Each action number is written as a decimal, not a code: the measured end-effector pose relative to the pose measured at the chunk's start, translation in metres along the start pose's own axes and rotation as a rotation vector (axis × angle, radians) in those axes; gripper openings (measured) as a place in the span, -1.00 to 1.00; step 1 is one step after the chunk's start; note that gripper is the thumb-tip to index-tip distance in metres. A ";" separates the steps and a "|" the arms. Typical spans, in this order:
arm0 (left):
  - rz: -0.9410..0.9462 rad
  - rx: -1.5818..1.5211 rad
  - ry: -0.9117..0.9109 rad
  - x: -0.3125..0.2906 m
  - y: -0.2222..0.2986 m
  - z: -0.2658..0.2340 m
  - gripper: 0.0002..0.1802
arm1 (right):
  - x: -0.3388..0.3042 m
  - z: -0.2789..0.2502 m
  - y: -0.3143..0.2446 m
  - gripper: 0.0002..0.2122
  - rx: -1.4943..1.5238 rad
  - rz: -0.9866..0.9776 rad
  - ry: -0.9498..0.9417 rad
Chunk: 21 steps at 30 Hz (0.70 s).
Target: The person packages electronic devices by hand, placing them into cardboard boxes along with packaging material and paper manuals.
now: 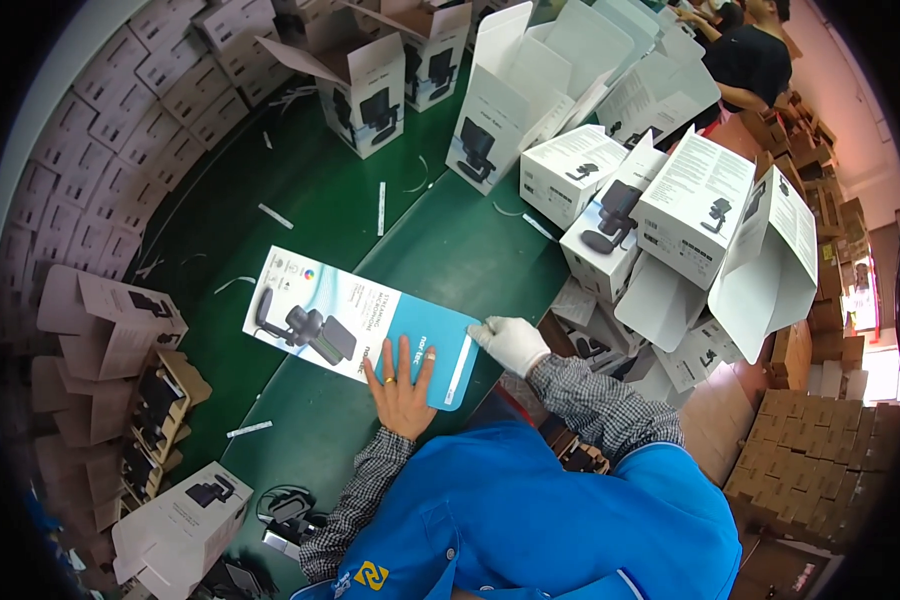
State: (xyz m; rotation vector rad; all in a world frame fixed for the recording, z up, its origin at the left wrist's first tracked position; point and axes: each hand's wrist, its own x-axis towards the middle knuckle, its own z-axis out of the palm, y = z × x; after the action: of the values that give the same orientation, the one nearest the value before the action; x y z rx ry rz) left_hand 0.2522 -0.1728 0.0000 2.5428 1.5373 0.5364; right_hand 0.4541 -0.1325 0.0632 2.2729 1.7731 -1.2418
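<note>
Two hands rest on one white-and-blue carton (315,325), which lies on the green desk (425,250) directly beneath and ahead of them; the left hand (400,405), bare and wearing a ring (390,380), is laid flat with its fingers spread apart, their tips reaching onto the blue end; the right hand (513,343), in a white glove, has its fingers drawn together at the corner of that blue end, though whether they pinch it one cannot tell; a white strip (381,208) lies beyond the left hand, and farther out in that direction stands an open box (365,112); ahead and to the right of the right hand is a heap of white boxes (695,200); behind and left of the left hand, beside its forearm, sits a dark device (290,505), with a white box (185,515) farther left.
</note>
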 end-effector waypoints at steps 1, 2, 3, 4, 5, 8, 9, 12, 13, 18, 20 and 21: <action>0.001 -0.001 -0.001 0.000 0.001 0.000 -0.40 | -0.007 0.000 -0.002 -0.66 0.044 0.021 0.018; -0.003 0.001 0.000 0.001 0.000 0.000 -0.40 | -0.018 0.003 -0.001 -0.71 0.054 -0.186 0.061; 0.002 -0.016 0.007 0.002 0.000 0.001 -0.40 | -0.031 0.005 0.001 -0.75 0.065 -0.393 0.104; 0.005 -0.031 0.016 0.003 -0.001 0.000 -0.40 | -0.044 0.002 -0.004 -0.75 0.064 -0.398 0.101; 0.006 -0.044 0.023 0.002 -0.002 -0.001 -0.40 | -0.058 -0.002 -0.010 -0.79 0.433 -0.443 0.121; 0.000 -0.056 0.028 -0.003 -0.005 0.001 -0.40 | -0.057 -0.012 -0.003 -0.81 1.348 -0.231 0.214; 0.003 -0.062 0.026 -0.003 -0.005 0.004 -0.40 | -0.051 -0.019 -0.005 -0.81 1.350 -0.229 0.219; 0.007 -0.075 0.023 -0.003 -0.003 0.008 -0.40 | -0.034 -0.033 -0.010 -0.73 0.117 -0.131 0.301; 0.005 -0.071 0.024 -0.002 -0.003 0.006 -0.42 | -0.028 -0.029 -0.008 -0.70 0.036 -0.118 0.254; -0.007 -0.055 0.036 -0.001 0.000 0.002 -0.46 | -0.015 -0.019 -0.005 -0.61 -0.201 -0.064 0.089; -0.010 -0.057 0.047 -0.002 0.002 0.004 -0.46 | -0.014 -0.019 -0.006 -0.59 -0.193 -0.020 0.051; -0.011 -0.058 0.051 -0.002 0.002 0.004 -0.47 | -0.014 -0.018 -0.006 -0.57 -0.189 0.003 0.032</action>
State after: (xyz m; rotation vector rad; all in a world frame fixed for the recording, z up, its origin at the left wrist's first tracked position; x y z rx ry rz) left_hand 0.2543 -0.1757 -0.0038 2.4953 1.5278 0.6401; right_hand 0.4590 -0.1337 0.0863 2.2010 1.8107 -0.9952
